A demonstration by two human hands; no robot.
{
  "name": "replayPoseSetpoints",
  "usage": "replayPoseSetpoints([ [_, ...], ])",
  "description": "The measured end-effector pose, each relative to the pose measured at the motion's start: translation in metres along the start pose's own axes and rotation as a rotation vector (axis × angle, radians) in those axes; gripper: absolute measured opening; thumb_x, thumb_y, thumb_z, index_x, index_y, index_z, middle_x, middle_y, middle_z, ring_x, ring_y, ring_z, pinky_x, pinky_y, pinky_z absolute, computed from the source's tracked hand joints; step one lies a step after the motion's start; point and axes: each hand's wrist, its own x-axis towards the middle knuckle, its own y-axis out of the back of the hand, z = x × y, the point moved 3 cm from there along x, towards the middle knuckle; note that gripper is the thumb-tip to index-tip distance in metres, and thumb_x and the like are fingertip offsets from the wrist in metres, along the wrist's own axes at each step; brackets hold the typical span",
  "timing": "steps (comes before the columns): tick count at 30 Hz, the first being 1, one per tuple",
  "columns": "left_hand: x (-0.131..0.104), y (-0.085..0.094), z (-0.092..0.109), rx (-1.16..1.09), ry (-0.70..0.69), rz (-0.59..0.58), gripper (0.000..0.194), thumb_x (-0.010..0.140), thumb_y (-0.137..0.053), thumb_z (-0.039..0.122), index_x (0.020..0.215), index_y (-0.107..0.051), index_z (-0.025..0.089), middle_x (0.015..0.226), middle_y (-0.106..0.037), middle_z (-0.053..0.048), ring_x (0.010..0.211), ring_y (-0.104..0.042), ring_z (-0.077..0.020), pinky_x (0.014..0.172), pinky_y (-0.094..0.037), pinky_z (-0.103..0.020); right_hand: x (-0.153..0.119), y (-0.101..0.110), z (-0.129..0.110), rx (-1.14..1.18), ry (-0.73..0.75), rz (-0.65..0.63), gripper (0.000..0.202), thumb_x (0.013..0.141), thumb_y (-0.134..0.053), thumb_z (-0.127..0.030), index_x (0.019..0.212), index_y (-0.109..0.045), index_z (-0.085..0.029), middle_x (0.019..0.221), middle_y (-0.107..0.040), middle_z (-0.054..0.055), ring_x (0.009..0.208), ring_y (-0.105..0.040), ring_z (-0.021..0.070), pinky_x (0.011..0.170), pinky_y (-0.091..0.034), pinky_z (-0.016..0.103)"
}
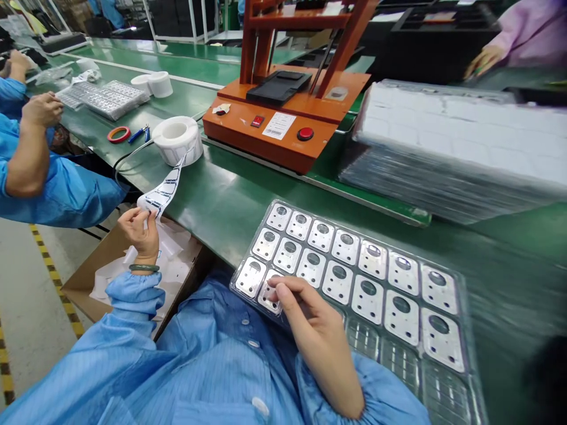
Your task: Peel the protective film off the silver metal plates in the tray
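Observation:
My left hand (140,233) is closed, thumb and fingers pinching the free end of a label strip (165,192). The strip is white with dark printed outlines and runs up to a large label roll (176,139) lying on the bench. Over the near left corner of a clear plastic tray (367,336) is my right hand (316,330), its thumb and forefinger close together at a metal plate (268,295). Whether anything sits between those fingertips is hidden. Rows of similar silver plates (369,300) with a round dark spot and small holes fill the tray's pockets; several front pockets hold none.
Beyond the tray stands an orange press (274,130) with a red button. Stacked plastic trays (456,141) rise at the right. Red tape (119,134) and blue pliers (139,134) lie near the roll. Below the edge is a cardboard box (95,277) of backing paper. A co-worker's hand (42,109) is at left.

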Motion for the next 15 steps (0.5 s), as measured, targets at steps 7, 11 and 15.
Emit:
replayPoseSetpoints([
  [7,-0.014,0.017,0.036,-0.124,-0.332,0.019,0.033,0.075,-0.072,0.049,0.068,-0.059,0.019,0.089,-0.054,-0.007,0.085,-0.057,-0.0199,0.079,-0.05,-0.039,-0.002,-0.003,-0.017,0.256,0.124,-0.266,0.024,0.094,-0.054,-0.039,0.09,-0.071,-0.023,0.081,-0.067,0.003,0.072,-0.063,0.0131,0.07,-0.051,0.026],
  [11,-0.019,0.032,0.088,-0.301,-0.532,0.195,0.023,0.075,-0.075,0.039,0.073,-0.062,0.02,0.095,-0.059,-0.006,0.095,-0.059,-0.0218,0.085,-0.05,-0.042,-0.008,0.006,-0.041,0.518,0.204,-0.288,0.022,0.094,-0.053,-0.038,0.097,-0.073,-0.028,0.088,-0.068,0.003,0.078,-0.065,0.0148,0.072,-0.053,0.029],
  [15,-0.022,0.012,0.125,-0.674,-0.122,0.005,0.028,0.074,-0.077,0.039,0.076,-0.057,0.019,0.082,-0.061,0.0,0.078,-0.062,-0.0156,0.079,-0.052,-0.037,-0.03,0.03,-0.083,0.636,0.338,-0.141,0.023,0.091,-0.05,-0.049,0.096,-0.071,-0.042,0.079,-0.07,0.002,0.067,-0.065,0.0202,0.066,-0.056,0.037],
])
